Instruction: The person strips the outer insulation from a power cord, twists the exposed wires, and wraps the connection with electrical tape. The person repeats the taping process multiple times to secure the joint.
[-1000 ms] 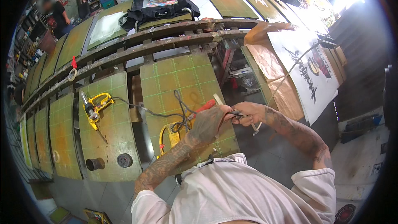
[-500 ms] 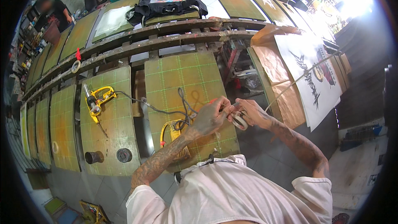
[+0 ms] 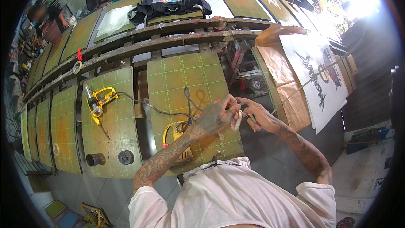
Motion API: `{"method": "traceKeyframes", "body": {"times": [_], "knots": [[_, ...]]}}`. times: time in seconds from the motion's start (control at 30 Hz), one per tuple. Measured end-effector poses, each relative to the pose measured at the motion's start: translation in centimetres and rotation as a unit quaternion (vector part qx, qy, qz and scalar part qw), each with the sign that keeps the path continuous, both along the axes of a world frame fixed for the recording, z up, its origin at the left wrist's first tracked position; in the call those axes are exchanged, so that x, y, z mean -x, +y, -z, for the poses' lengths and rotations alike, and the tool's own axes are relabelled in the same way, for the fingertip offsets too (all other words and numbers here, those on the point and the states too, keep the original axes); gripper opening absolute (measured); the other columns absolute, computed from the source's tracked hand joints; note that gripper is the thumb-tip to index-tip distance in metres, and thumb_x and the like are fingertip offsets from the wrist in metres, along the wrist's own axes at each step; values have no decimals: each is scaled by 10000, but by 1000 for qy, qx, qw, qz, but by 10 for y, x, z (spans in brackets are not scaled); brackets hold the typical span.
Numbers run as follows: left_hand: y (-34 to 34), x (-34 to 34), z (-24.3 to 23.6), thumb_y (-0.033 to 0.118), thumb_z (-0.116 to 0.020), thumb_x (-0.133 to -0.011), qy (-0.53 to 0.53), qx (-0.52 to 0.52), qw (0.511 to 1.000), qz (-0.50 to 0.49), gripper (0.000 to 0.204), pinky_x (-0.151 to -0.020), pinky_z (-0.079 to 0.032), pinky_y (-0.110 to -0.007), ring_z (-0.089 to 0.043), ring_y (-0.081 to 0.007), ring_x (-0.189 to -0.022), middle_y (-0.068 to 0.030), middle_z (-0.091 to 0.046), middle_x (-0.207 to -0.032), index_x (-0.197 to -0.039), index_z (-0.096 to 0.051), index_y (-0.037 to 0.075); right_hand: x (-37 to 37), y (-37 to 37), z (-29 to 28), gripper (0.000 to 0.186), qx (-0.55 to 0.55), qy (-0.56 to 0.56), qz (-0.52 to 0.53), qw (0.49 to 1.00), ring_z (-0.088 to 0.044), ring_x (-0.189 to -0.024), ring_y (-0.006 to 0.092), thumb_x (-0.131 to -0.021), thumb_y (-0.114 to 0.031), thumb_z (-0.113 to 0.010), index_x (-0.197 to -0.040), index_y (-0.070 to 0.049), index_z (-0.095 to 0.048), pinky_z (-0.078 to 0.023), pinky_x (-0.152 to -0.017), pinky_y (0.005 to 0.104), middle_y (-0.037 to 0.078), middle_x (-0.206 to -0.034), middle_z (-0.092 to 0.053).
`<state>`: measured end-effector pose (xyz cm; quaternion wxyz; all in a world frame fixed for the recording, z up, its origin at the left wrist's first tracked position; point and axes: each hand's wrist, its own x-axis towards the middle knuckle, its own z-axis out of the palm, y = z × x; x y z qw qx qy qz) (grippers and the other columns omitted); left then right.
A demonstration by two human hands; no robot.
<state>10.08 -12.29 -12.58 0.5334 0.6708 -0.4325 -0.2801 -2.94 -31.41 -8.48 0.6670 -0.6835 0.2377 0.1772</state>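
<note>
My left hand point(image 3: 215, 116) and my right hand point(image 3: 259, 116) are close together in front of me, over the right side of the middle board. Both are closed. A small dark piece point(image 3: 243, 106), perhaps a plug or cord end, shows between the fingers. Below it hangs a pale loop point(image 3: 237, 120) of what looks like cord. A pale cord point(image 3: 295, 92) runs from the upper right to my right hand. Under my left forearm lies a yellow power tool point(image 3: 176, 137), partly hidden, with a dark cord point(image 3: 185, 116) bunched beside it.
On the board to the left lie a yellow heat gun point(image 3: 97, 103), a dark cup point(image 3: 95, 159) and a dark round piece point(image 3: 126, 157). Brown paper point(image 3: 280, 74) and printed white sheets point(image 3: 312, 76) cover the right board. Across the rails point(image 3: 177, 42), another person handles a black garment point(image 3: 168, 10).
My hands have turned slightly, and the pale loop between them has changed shape and moved left and up. The person at the far left has bent and shifted position.
</note>
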Motion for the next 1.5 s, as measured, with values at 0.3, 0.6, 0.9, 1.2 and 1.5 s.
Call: {"method": "traceKeyframes", "body": {"times": [0.3, 0.6, 0.9, 1.2, 1.5], "knots": [[1, -4, -5, 344, -572, -1083, -5, -28, 1000, -6, 276, -708, -542, -342, -741, -184, -761, -39, -749, -810, -1074, -592, 69, 3, -7, 15, 422, -14, 1, -6, 1000, -465, -451, 101, -1056, -177, -404, -1441, -8, -434, -368, -416, 266, 40, -658, -548], [2, -2, -5, 354, -575, -1078, -31, -24, 999, -6, 278, -705, -542, -357, -742, -205, -753, -38, -752, -796, -1082, -600, 77, 3, -8, 12, 444, -24, 38, 15, 999, -563, -494, 115, -1054, -173, -409, -1467, -12, -392, -442, -441, 268, 125, -847, -706], [-1, 0, -7, 366, -560, -1080, -43, -24, 999, -13, 297, -698, -540, -402, -747, -261, -768, -68, -751, -807, -1072, -601, 72, 6, -14, 11, 422, -16, 56, 32, 998, -546, -426, 128, -1054, -174, -415, -1442, -17, -469, -447, -407, 280, 90, -701, -640], [-5, 2, -7, 408, -529, -1088, -94, -50, 994, -20, 352, -739, -536, -450, -738, -331, -835, -120, -744, -859, -1109, -595, 63, 7, -18, 16, 316, -39, 60, 22, 997, -516, -407, 102, -1061, -143, -488, -1343, -19, -563, -410, -369, 247, 80, -733, -647], [-12, 2, 17, 385, -487, -1111, -52, 8, 998, 28, 315, -741, -527, -400, -745, -278, -833, -63, -768, -850, -1118, -520, 71, 5, -12, 10, 171, -4, 85, -20, 996, -493, -407, 66, -1065, -191, -548, -1124, -44, -614, -369, -363, 241, 82, -777, -667]]}}
